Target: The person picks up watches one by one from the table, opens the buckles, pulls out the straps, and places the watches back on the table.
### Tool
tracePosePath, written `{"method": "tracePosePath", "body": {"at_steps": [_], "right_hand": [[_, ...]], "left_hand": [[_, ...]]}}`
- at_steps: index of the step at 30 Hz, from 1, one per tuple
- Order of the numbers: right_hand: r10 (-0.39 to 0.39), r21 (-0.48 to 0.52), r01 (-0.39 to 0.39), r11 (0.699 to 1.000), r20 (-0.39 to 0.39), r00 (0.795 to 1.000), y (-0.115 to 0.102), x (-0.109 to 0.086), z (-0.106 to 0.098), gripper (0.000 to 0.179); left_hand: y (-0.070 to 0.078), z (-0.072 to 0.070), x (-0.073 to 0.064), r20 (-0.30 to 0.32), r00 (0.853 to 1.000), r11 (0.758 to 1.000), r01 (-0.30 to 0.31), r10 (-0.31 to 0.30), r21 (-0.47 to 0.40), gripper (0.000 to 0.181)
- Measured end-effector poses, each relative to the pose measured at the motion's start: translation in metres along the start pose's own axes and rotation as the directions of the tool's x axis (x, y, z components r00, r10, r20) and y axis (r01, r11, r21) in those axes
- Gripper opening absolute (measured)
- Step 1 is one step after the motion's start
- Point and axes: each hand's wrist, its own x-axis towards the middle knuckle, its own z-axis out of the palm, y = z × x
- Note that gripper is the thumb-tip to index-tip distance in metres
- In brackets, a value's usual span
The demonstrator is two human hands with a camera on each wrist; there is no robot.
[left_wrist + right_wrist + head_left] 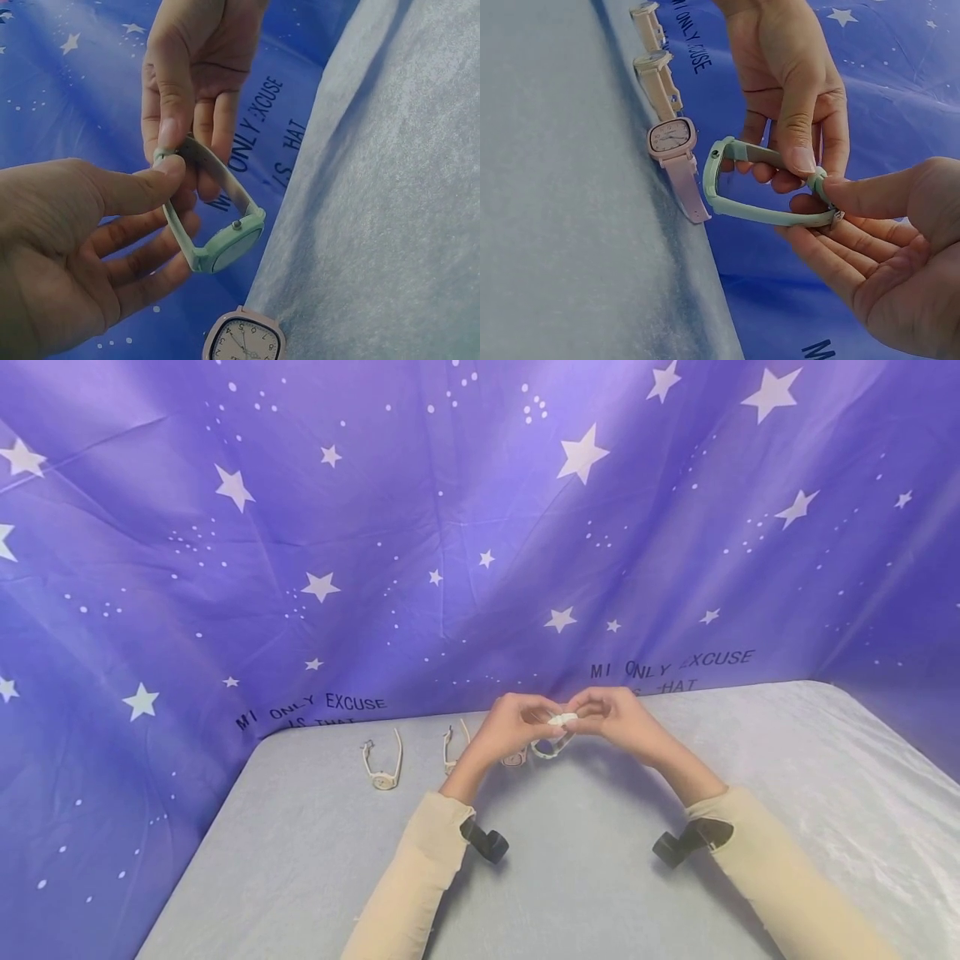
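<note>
Above the far edge of the table, both hands hold a pale green wristwatch [544,749] [236,244] [714,176], its strap bent into a loop. My left hand [512,724] [67,255] [787,67] pinches the strap near its end with thumb and fingers. Facing it, my right hand [618,722] [199,60] [896,251] pinches the strap by the metal buckle [838,217]. The watch case hangs at the loop's other end, away from the fingertips. Whether the strap end passes through the buckle cannot be told.
A pink watch [513,760] [244,339] [673,139] lies on the grey cloth-covered table [585,877] just below the hands. Two cream watches, one at far left [384,782] and one partly behind the left forearm [449,767], lie in line with it. A purple star-printed curtain [450,527] hangs behind.
</note>
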Motion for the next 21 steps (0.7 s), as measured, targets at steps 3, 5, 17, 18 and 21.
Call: {"method": "tracePosePath", "body": {"at_steps": [3, 5, 17, 18, 21], "right_hand": [[0.028, 0.058, -0.029, 0.998, 0.018, 0.999, 0.0000, 0.0000, -0.0011, 0.030], [0.038, 0.091, -0.040, 0.995, 0.028, 0.999, -0.0009, -0.0004, -0.0016, 0.030], [0.059, 0.113, -0.060, 0.992, 0.012, 0.998, -0.0022, -0.0007, -0.0007, 0.027], [0.066, 0.114, -0.067, 0.991, 0.007, 0.998, -0.0028, -0.0009, -0.0005, 0.027], [0.087, 0.114, -0.085, 0.990, -0.008, 0.996, -0.0046, -0.0016, 0.0001, 0.026]], "left_hand": [[0.0007, -0.0008, -0.0008, 0.010, 1.000, 1.000, -0.007, 0.007, -0.012, 0.029], [0.0013, -0.0016, -0.0014, 0.012, 1.000, 1.000, -0.011, 0.011, -0.018, 0.028], [0.0042, -0.0013, -0.0014, 0.014, 1.000, 1.000, -0.004, 0.004, -0.031, 0.029], [0.0046, -0.0010, -0.0012, 0.011, 1.000, 1.000, 0.001, -0.001, -0.022, 0.030], [0.0052, 0.0001, -0.0009, 0.011, 1.000, 1.000, 0.022, -0.022, 0.001, 0.032]]}}
